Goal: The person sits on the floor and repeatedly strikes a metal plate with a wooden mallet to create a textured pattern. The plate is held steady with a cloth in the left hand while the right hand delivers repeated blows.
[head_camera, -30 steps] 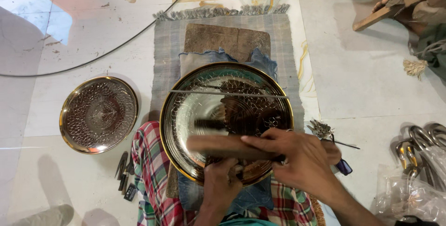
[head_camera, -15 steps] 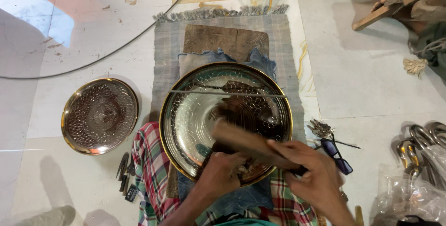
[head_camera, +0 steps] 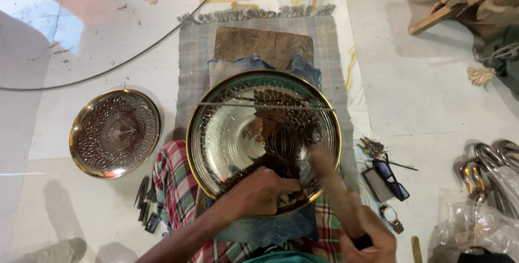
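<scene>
Brass-rimmed engraved plate (head_camera: 238, 133) sits in front of the person, on blue cloth (head_camera: 270, 230) over a grey fringed mat (head_camera: 194, 52) w/ a wooden board (head_camera: 259, 44) under its far edge. Left hand (head_camera: 259, 190) rests on plate's near rim, fingers curled shut on a small punch-like tool, too hidden to make out. Right hand (head_camera: 367, 236) is clenched round a wooden mallet handle (head_camera: 338, 187), motion-blurred, its head end over plate's near-right part. Thin metal rod (head_camera: 265, 106) lies across plate's upper half. Checked cloth (head_camera: 173, 187) is on person's lap, below plate. Left of mat: smaller patterned metal plate (head_camera: 115, 133), a few small dark tools (head_camera: 145, 201) near it. Right side: sunglasses (head_camera: 392, 179), wristwatch (head_camera: 392, 217), key bunch (head_camera: 370, 147), metal rings (head_camera: 486, 165), clear plastic bag (head_camera: 476, 225).
</scene>
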The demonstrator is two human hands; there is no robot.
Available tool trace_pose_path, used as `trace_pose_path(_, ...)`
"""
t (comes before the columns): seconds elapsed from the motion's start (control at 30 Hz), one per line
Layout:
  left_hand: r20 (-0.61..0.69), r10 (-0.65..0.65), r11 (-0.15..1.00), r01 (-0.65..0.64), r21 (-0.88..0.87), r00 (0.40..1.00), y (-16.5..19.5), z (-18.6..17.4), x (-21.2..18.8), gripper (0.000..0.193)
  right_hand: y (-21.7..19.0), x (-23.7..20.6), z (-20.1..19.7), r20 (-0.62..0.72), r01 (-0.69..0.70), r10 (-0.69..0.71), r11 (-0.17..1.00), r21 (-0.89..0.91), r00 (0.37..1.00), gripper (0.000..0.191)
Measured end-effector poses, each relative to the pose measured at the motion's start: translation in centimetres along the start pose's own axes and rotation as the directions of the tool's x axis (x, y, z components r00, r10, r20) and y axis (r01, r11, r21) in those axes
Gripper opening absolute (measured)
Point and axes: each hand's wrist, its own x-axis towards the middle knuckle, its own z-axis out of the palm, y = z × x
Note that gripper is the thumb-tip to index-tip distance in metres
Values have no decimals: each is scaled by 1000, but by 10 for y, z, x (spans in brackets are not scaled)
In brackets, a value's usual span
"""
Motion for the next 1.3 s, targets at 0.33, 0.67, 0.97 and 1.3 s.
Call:
trace_pose_path(0.33, 183, 72, 997, -69, -21, 980, -2, -13, 9, 66, 64, -30, -1, 153, 212, -188, 965, -152, 970, 65)
trace_pose_path(0.67, 22, 142, 980, -137, -143, 990, -8, -8, 6, 30, 49, -25, 14, 170, 89, -77, 994, -63, 983, 66)
trace_pose_path(0.97, -184, 38, 893, -116, -435, 982, 8, -16, 7, 23, 36, -32, 24, 23, -35, 33, 994, 105, 999, 67)
trace_pose_path(1.3, 99, 76, 989, -63, -133, 992, -12, -9, 18, 47, 41, -41, 31, -81, 34, -19, 981, 190, 997, 60)
